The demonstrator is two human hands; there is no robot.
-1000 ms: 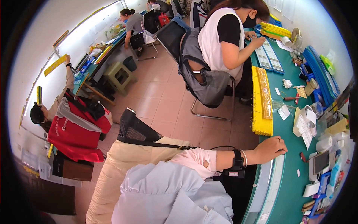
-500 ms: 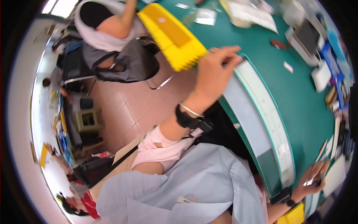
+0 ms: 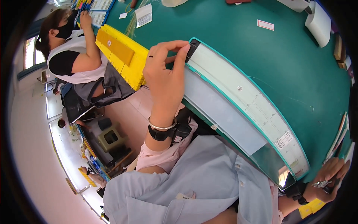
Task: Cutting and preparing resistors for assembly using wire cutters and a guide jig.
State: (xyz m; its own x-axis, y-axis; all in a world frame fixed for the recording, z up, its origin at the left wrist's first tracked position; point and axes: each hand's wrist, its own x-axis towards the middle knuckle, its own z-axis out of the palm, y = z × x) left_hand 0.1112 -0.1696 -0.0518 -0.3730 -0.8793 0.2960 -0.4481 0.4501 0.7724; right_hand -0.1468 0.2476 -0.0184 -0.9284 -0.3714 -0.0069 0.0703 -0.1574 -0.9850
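Note:
My left hand (image 3: 166, 71) reaches to the far end of a long white marked measuring strip (image 3: 257, 108) with a teal rim. Thumb and index finger are pinched together at the strip's black end piece; what they hold is too fine to make out. At the lower right, beside the strip's near end, my right hand (image 3: 328, 181) is curled around small silver pliers (image 3: 321, 184) with dark handles. A grey-white panel (image 3: 223, 108) runs along the strip on my side.
A green table top (image 3: 223, 22) spreads beyond the strip. At the far left stand yellow bins (image 3: 138, 71), with a seated person (image 3: 74, 56) beyond. A printed paper slip (image 3: 144, 15) and a red-edged label (image 3: 265, 25) lie on the table. Thin rods (image 3: 335, 138) lie at the right.
The view has swung, so the bins, strip and left hand appear farther left. My left hand is still at the strip's far end. The pliers stay in my right hand.

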